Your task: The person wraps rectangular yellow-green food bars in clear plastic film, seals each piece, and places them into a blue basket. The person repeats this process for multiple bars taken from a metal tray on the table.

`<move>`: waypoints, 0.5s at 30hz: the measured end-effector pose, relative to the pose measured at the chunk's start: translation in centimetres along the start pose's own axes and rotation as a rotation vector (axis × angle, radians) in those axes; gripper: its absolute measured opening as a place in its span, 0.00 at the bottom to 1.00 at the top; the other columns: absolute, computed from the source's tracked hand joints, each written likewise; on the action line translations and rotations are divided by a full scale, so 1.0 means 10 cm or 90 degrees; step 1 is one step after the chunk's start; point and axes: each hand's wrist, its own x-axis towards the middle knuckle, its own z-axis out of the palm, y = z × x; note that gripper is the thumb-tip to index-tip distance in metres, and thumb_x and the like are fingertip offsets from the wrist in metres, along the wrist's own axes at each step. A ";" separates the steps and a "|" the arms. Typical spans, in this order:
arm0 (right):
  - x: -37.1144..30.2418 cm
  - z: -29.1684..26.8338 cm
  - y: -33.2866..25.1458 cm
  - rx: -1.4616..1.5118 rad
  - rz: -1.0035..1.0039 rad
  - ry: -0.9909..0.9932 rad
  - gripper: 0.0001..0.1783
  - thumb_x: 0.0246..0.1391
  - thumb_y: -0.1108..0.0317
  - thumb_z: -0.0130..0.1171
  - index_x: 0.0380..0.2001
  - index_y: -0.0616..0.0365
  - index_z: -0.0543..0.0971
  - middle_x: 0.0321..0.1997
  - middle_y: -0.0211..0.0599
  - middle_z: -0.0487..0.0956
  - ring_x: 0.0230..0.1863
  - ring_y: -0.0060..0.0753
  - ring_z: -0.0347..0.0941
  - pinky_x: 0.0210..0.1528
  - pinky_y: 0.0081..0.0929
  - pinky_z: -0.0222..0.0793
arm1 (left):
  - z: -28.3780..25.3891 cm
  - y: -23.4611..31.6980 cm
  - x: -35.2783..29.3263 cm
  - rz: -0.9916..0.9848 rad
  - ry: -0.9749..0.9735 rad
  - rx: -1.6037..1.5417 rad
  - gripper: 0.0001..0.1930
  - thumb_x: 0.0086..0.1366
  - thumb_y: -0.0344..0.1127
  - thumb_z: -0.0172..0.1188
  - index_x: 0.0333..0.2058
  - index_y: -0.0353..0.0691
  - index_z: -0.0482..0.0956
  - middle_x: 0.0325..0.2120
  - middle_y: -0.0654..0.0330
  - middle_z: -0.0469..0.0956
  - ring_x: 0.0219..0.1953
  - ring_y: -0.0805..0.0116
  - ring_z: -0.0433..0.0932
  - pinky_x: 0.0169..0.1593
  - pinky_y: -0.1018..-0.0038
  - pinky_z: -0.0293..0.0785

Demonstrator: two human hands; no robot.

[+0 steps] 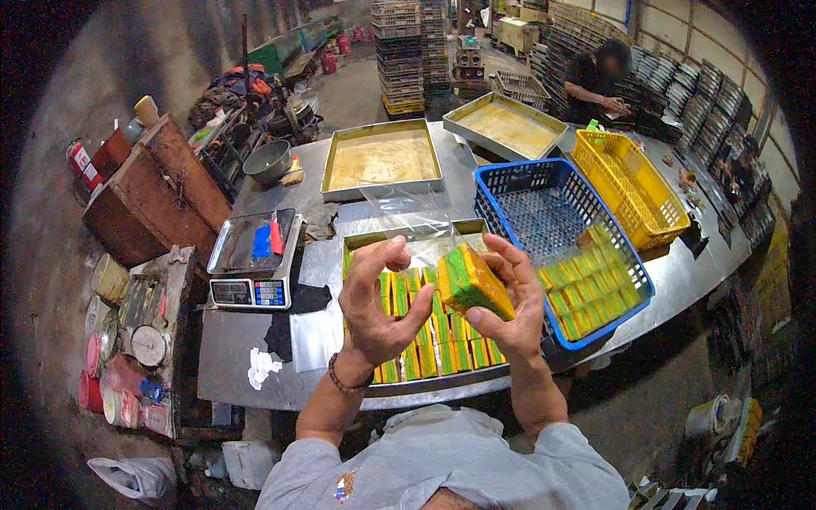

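My right hand (516, 302) grips a block of green and yellow layered cake (473, 282) between thumb and fingers, tilted above the tray. Facing it, my left hand (374, 297) has its fingers curled and its thumb spread apart, with no cake between them. Clear plastic film (412, 212) shows just beyond both hands; whether the left fingertips touch it I cannot tell. Beneath the hands lies a metal tray (442, 389) with rows of similar cake slices (425, 357), partly hidden by my hands. On the right, a blue plastic crate (586, 338) holds more cake pieces (593, 280) under plastic.
Two shallow metal trays (382, 161) (507, 126) stand at the table's far side. A yellow crate (633, 183) sits beyond the blue one. At left are a digital scale (251, 255) and a grey bowl (267, 160). Another person (599, 81) works at the far right.
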 end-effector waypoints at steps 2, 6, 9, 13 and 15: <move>-0.01 0.04 0.00 0.009 -0.008 -0.010 0.51 0.43 0.72 0.75 0.70 0.62 0.62 0.57 0.43 0.76 0.59 0.35 0.74 0.65 0.34 0.69 | 0.01 -0.01 0.03 0.023 0.021 0.050 0.34 0.54 0.20 0.66 0.62 0.38 0.70 0.41 0.52 0.78 0.38 0.63 0.76 0.43 0.69 0.76; -0.02 0.09 -0.01 -0.033 -0.035 0.003 0.51 0.41 0.74 0.76 0.69 0.62 0.63 0.58 0.44 0.76 0.59 0.35 0.75 0.65 0.34 0.70 | 0.05 0.06 0.13 0.012 0.053 0.191 0.31 0.54 0.19 0.67 0.59 0.39 0.73 0.39 0.54 0.76 0.36 0.63 0.74 0.41 0.69 0.75; -0.01 0.11 -0.01 -0.073 -0.046 0.020 0.51 0.39 0.74 0.77 0.69 0.62 0.64 0.59 0.44 0.76 0.59 0.35 0.75 0.65 0.33 0.70 | 0.02 0.08 0.13 -0.002 0.065 0.223 0.20 0.53 0.18 0.68 0.46 0.37 0.81 0.39 0.54 0.76 0.35 0.61 0.75 0.40 0.69 0.75; 0.05 0.06 0.01 -0.184 -0.081 0.007 0.51 0.39 0.71 0.78 0.68 0.60 0.65 0.59 0.44 0.77 0.59 0.35 0.76 0.64 0.32 0.72 | -0.01 0.13 0.10 0.010 0.040 0.222 0.12 0.53 0.20 0.71 0.37 0.36 0.83 0.33 0.55 0.80 0.33 0.59 0.81 0.36 0.68 0.78; 0.07 0.06 0.00 -0.242 -0.094 0.000 0.51 0.39 0.70 0.78 0.68 0.60 0.66 0.59 0.44 0.78 0.58 0.34 0.77 0.63 0.32 0.73 | -0.02 0.18 0.09 0.030 0.025 0.213 0.11 0.53 0.20 0.71 0.36 0.36 0.83 0.31 0.55 0.82 0.32 0.59 0.83 0.37 0.69 0.79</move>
